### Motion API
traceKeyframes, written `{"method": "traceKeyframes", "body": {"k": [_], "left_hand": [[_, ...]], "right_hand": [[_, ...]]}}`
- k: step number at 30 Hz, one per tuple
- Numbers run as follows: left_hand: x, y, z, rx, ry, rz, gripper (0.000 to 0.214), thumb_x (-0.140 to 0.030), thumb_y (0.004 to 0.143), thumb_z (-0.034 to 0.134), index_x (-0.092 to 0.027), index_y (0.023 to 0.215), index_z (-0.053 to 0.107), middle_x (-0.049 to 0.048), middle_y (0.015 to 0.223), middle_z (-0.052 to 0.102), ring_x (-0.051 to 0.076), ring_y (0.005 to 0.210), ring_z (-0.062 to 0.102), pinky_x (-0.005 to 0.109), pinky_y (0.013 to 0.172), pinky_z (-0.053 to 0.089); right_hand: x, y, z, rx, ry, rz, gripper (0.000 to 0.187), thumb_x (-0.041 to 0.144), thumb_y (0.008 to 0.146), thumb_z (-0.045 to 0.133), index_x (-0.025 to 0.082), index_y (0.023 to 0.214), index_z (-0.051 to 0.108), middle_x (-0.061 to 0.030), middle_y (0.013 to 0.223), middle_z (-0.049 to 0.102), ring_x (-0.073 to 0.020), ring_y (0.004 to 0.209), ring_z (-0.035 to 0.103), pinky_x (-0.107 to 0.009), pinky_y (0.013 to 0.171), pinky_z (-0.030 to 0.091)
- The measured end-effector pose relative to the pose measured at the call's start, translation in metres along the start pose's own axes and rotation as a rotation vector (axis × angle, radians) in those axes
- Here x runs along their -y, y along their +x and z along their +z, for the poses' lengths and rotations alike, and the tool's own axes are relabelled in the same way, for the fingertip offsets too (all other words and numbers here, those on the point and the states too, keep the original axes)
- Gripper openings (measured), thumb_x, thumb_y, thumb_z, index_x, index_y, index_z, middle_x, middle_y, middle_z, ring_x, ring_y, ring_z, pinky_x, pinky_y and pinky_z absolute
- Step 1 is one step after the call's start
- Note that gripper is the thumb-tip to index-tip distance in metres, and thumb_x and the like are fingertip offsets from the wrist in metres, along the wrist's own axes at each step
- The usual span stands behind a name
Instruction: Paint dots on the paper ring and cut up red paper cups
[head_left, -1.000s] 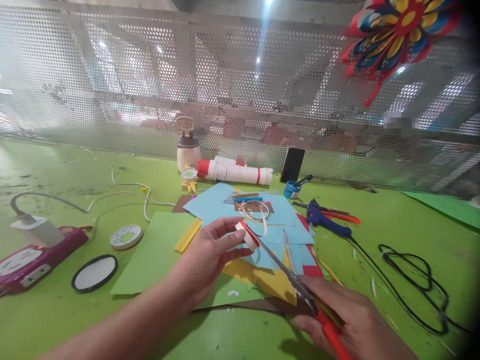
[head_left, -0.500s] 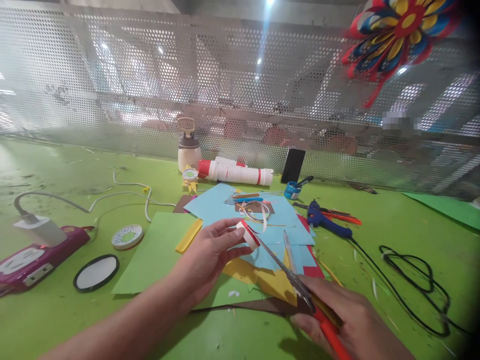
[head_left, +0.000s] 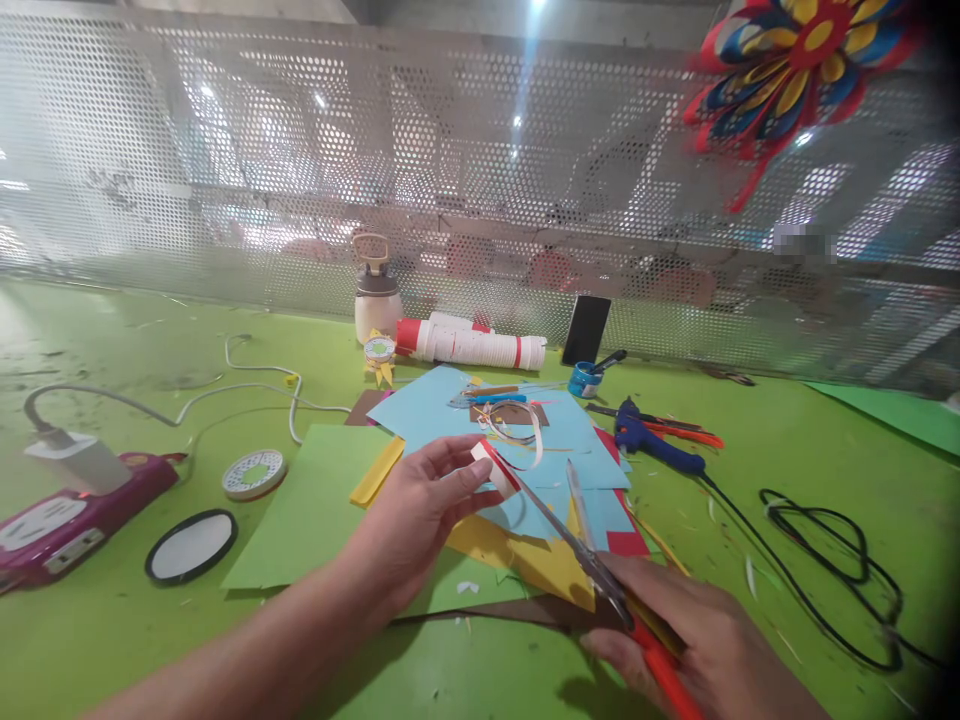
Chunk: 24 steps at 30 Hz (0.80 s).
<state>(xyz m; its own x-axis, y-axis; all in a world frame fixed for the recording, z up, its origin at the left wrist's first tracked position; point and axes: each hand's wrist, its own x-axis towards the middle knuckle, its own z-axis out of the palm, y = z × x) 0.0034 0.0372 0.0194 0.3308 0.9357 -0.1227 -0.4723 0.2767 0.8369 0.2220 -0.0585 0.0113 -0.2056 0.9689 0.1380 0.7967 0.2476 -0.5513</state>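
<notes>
Between the thumb and fingers of my left hand (head_left: 431,495) is a curved white paper piece with a red stripe (head_left: 498,470). A thin white strip (head_left: 538,440) curls off its far side. My right hand (head_left: 701,630) is wrapped round the red handles of scissors (head_left: 589,560). The blades are spread apart; one reaches the edge of the white and red piece, while the other points forward beside it. Beneath both hands lie light blue paper sheets (head_left: 420,400), a yellow paper piece (head_left: 517,560) and green paper (head_left: 300,530).
A blue glue gun (head_left: 660,445) with a black cord lies at right. At the back stand a spray bottle (head_left: 379,310), a white and red paper roll (head_left: 472,345), a phone (head_left: 586,330) and a blue jar (head_left: 583,380). A purple power strip (head_left: 75,525) sits at left.
The thin white strip at the paper piece has swung slightly to the right and bows out more. Both hands stay nearly in place, and the scissors keep their angle.
</notes>
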Motion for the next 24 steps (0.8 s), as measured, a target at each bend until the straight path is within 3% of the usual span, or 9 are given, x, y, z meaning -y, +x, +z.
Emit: {"method": "traceKeyframes", "body": {"k": [6,18,24], "left_hand": [[-0.0001,0.0001,0.0006,-0.008,-0.013,-0.013,0.03,-0.022,0.072,0.083,-0.011,0.096,0.07,0.0124,0.096,0.074,0.022,0.087,0.07,0.039,0.088,0.054],[0.0006,0.0018,-0.0025,-0.03,-0.017,-0.048,0.03,-0.018,0.078,0.078,-0.009,0.104,0.067,0.0149,0.101,0.074,0.023,0.088,0.072,0.039,0.089,0.056],[-0.003,0.0041,-0.004,-0.03,-0.061,-0.076,0.024,-0.017,0.08,0.074,-0.008,0.101,0.07,0.0157,0.099,0.075,0.024,0.083,0.073,0.039,0.085,0.058]], "right_hand": [[-0.004,0.0012,0.0032,-0.019,-0.033,-0.051,0.013,0.032,0.086,0.063,0.023,0.092,0.07,-0.0027,0.081,0.074,-0.02,0.073,0.072,-0.024,0.063,0.06],[-0.0035,-0.0016,0.0058,0.024,-0.071,-0.042,0.021,0.036,0.092,0.056,0.022,0.101,0.069,-0.0058,0.09,0.074,-0.022,0.082,0.073,-0.028,0.071,0.061],[-0.0057,-0.0007,0.0058,-0.025,-0.074,-0.053,0.018,0.031,0.089,0.059,0.023,0.101,0.07,-0.0045,0.088,0.074,-0.0212,0.081,0.073,-0.027,0.072,0.061]]}}
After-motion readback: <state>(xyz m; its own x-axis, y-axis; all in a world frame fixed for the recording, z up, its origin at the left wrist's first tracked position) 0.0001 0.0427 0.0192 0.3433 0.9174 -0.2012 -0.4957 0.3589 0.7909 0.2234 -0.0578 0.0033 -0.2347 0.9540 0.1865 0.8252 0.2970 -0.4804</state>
